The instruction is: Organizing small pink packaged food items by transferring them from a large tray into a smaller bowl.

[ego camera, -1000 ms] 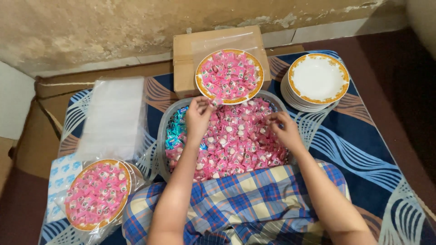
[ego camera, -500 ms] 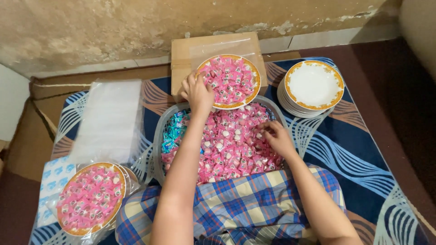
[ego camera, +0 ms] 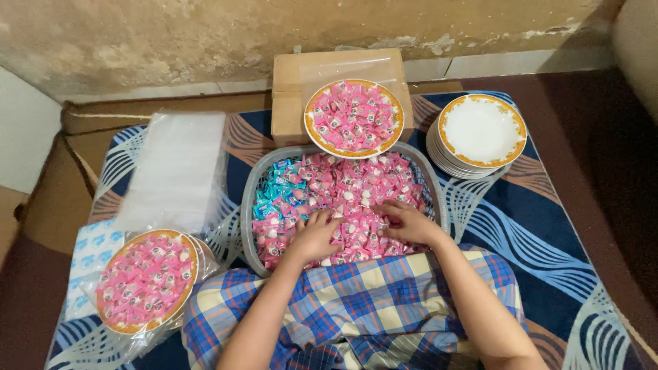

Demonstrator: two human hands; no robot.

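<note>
A grey basket [ego camera: 247, 226] in front of me is heaped with small pink wrapped candies [ego camera: 356, 188], with some blue ones [ego camera: 274, 188] at its left. My left hand [ego camera: 317, 235] lies palm down on the candies near the basket's front, fingers spread. My right hand [ego camera: 410, 223] rests on the candies beside it, fingers curled into the pile. A plate filled with pink candies [ego camera: 354, 116] sits on a cardboard box [ego camera: 288, 89] just behind the basket.
A stack of white plates with orange rims [ego camera: 482, 133] stands at the right. A bagged plate of pink candies [ego camera: 145, 279] lies at the left, beside a pile of clear plastic bags [ego camera: 175, 171]. A patterned blue cloth [ego camera: 548, 240] covers the floor.
My left hand has drawn back from the filled plate on the box down onto the candies in the basket. My right hand has shifted slightly toward the basket's front.
</note>
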